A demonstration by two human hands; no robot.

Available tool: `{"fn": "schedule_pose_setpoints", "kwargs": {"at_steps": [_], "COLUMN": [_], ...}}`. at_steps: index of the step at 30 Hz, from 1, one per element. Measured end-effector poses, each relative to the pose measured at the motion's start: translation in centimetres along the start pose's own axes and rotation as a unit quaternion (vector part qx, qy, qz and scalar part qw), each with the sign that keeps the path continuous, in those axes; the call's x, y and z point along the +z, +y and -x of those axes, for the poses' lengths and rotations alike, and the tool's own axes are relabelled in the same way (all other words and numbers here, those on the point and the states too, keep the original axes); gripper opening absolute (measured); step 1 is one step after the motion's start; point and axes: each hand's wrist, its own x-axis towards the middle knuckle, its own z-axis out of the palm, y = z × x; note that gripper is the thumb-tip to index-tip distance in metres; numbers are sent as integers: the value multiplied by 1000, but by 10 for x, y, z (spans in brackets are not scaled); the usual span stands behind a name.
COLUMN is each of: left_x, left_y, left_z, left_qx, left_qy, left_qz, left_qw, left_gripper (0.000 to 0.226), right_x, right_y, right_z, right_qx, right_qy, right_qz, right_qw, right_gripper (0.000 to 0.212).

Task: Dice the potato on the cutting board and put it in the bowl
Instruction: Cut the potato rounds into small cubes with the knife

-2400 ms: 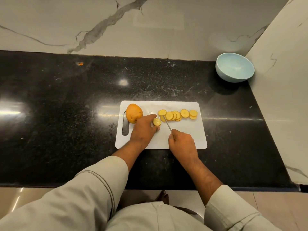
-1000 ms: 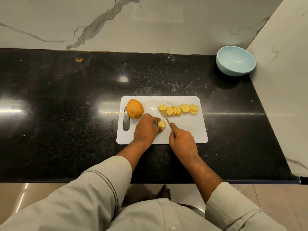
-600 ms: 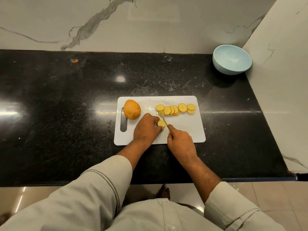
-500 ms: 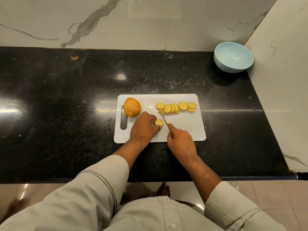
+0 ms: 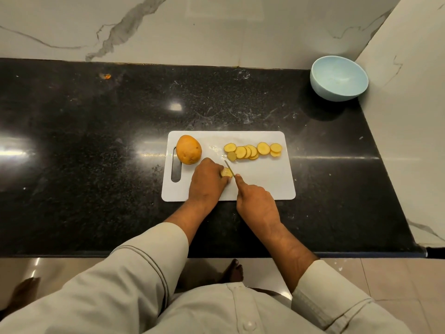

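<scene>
Two hands work at the near middle of the white cutting board (image 5: 265, 184). The left hand (image 5: 207, 183) curls over a small potato stub (image 5: 226, 172), its fingers (image 5: 220, 168) pinching the piece against the board; the right hand (image 5: 256, 203) is clenched round the handle of a thin knife (image 5: 230, 168), whose blade lies just right of the left fingertips, touching the stub. Beyond the blade tip, a row of round potato slices (image 5: 252, 150) overlaps along the board's far side. Left of the left hand's knuckles sits a whole unpeeled potato (image 5: 188, 152), beside the board's handle slot.

With so little stub left, the cut likely goes best with the holding fingertips tucked back and the blade brought straight down. The rounds probably need stacking and cross-cutting before anything counts as diced.

Well beyond the right hand, the pale blue bowl (image 5: 339, 78) stands with nothing in it, in the far corner of the glossy black speckled table (image 5: 96, 141), where two white marble walls (image 5: 216, 27) meet. Beige floor tiles (image 5: 409, 280) show below.
</scene>
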Motion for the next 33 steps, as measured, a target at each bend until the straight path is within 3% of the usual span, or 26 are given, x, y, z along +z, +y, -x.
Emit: {"fn": "schedule_pose_setpoints", "kwargs": {"at_steps": [9, 17, 33], "left_x": [-3, -9, -9], "left_y": [6, 11, 12], "left_z": [-2, -3, -5], "left_qx": [-4, 3, 15], "left_qy": [-23, -48, -60], "left_qz": [-17, -30, -55], "left_qw": [1000, 998, 997], "left_gripper": [32, 18, 17], "right_x": [4, 6, 10], "right_y": [-1, -14, -13], "right_z": [-1, -14, -11], "right_qx": [8, 10, 27], "right_qy": [-15, 10, 10], "right_qz": [16, 3, 5], "right_qw": [1000, 1000, 1000], "right_gripper": [55, 55, 55]}}
